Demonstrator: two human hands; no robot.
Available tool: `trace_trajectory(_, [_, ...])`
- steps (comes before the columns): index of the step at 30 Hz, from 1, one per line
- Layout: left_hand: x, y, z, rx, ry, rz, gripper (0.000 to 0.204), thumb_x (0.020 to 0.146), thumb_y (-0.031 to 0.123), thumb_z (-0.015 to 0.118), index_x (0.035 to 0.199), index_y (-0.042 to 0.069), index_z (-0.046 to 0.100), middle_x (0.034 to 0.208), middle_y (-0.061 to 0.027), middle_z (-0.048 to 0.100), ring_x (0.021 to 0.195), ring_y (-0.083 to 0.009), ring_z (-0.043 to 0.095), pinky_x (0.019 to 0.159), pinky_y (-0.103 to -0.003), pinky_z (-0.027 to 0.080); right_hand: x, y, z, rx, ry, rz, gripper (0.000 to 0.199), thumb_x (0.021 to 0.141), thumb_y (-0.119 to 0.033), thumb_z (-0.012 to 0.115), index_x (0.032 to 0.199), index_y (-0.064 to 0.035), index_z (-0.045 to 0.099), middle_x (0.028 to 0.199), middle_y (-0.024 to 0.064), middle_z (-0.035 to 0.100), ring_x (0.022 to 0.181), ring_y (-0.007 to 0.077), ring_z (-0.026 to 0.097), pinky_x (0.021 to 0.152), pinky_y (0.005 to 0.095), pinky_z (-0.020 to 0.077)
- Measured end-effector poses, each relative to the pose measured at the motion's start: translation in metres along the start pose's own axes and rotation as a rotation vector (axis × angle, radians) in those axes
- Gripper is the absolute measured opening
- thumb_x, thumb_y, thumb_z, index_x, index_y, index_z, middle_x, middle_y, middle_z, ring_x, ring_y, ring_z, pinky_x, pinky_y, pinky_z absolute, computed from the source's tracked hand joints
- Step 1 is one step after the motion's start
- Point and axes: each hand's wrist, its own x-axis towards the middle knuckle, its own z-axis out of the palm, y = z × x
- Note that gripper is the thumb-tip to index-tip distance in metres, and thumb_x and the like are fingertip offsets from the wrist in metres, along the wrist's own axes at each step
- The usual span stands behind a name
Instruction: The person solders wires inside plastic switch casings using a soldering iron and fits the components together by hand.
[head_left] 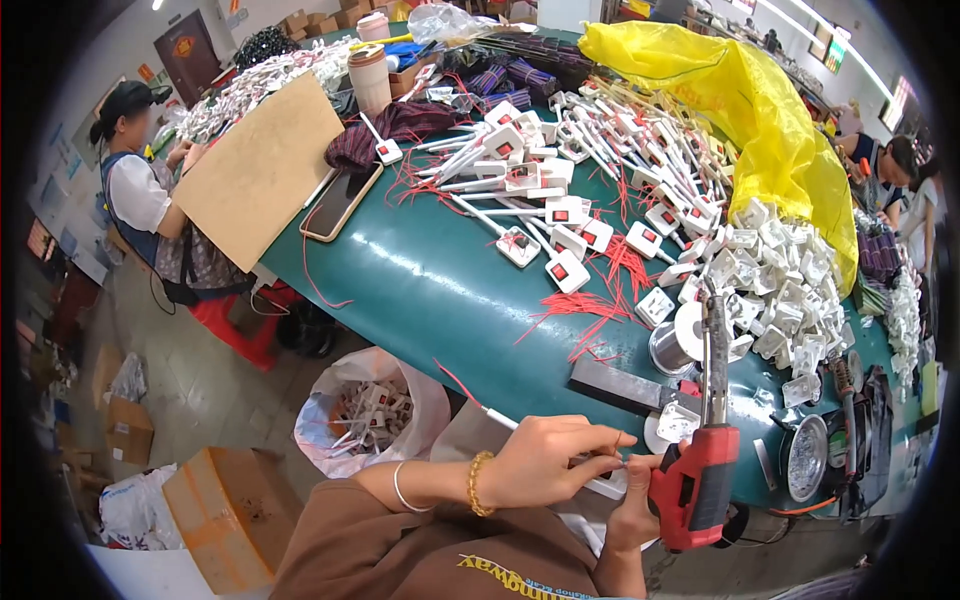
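Observation:
Over the table's near edge, my left hand [540, 460] bends its fingers in a pinch against a white plastic switch housing [607, 486]. A white tube [500, 418] with a red wire [458, 383] at its end sticks out past that hand. My right hand [630, 510] grips the housing from the other side, thumb upward. What lies between the fingertips is too small to make out. Right beside my right hand is a red and black soldering gun [700, 490], its metal barrel pointing away; I cannot tell whether the hand touches it.
Switch assemblies with red wires [560, 210] and empty white housings [790, 270] pile up on the green table [420, 290]. Close by are a solder spool [675, 340], dark bar [620, 383], metal dish [803, 458] and phone [342, 203]. A bag of parts [375, 410] stands left. Co-workers [135, 180] sit nearby.

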Motion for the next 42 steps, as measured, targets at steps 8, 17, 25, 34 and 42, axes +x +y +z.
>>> trace_trajectory(8, [-0.009, 0.002, 0.006, 0.000, -0.011, -0.028, 0.012, 0.079, 0.012, 0.072, 0.079, 0.002, 0.065, 0.069, -0.0093, 0.065, 0.056, -0.0217, 0.061, 0.051, -0.031, 0.046, -0.002, 0.002, -0.014, 0.122, -0.251, 0.033, 0.047, 0.088, 0.003, 0.059, 0.129, 0.0060, 0.039, 0.082, 0.0077, 0.059, 0.079, 0.0157, 0.056, 0.076, 0.0318, 0.0467])
trace_trajectory(17, [0.000, 0.014, -0.008, 0.199, -0.286, 0.076, 0.012, 0.076, 0.013, 0.072, 0.076, 0.003, 0.066, 0.066, -0.0114, 0.062, 0.059, -0.0271, 0.062, 0.052, -0.037, 0.048, 0.000, 0.002, -0.020, 0.130, -0.406, 0.182, 0.007, 0.078, -0.002, 0.063, 0.083, -0.0063, 0.065, 0.087, 0.0063, 0.068, 0.089, 0.0253, 0.066, 0.071, 0.0351, 0.0505])
trace_trajectory(25, [0.008, 0.002, 0.010, 0.131, -0.318, 0.116, 0.011, 0.078, 0.011, 0.070, 0.083, 0.003, 0.065, 0.065, -0.0124, 0.060, 0.059, -0.0286, 0.060, 0.049, -0.038, 0.045, 0.012, -0.005, -0.029, 0.153, -0.254, 0.117, 0.054, 0.088, -0.010, 0.065, 0.129, 0.0069, 0.035, 0.077, 0.0133, 0.062, 0.074, 0.0223, 0.062, 0.074, 0.0348, 0.0508])
trace_trajectory(34, [0.011, 0.016, 0.021, -0.063, -0.035, -0.111, 0.011, 0.074, 0.000, 0.072, 0.083, 0.001, 0.066, 0.072, -0.0102, 0.067, 0.062, -0.0218, 0.067, 0.054, -0.030, 0.050, 0.010, 0.002, -0.044, 0.184, 0.048, 0.164, 0.049, 0.083, 0.001, 0.060, 0.127, 0.0052, 0.039, 0.082, 0.0124, 0.059, 0.071, 0.0156, 0.056, 0.065, 0.0270, 0.0485])
trace_trajectory(42, [0.041, 0.010, 0.038, 0.006, -0.031, -0.148, 0.010, 0.073, 0.000, 0.073, 0.083, 0.001, 0.072, 0.071, -0.0071, 0.068, 0.060, -0.0119, 0.062, 0.054, -0.023, 0.046, 0.000, 0.013, -0.072, -0.116, -0.126, 0.066, 0.047, 0.086, -0.001, 0.058, 0.128, 0.0043, 0.038, 0.083, 0.0125, 0.060, 0.071, 0.0153, 0.056, 0.067, 0.0276, 0.0477])
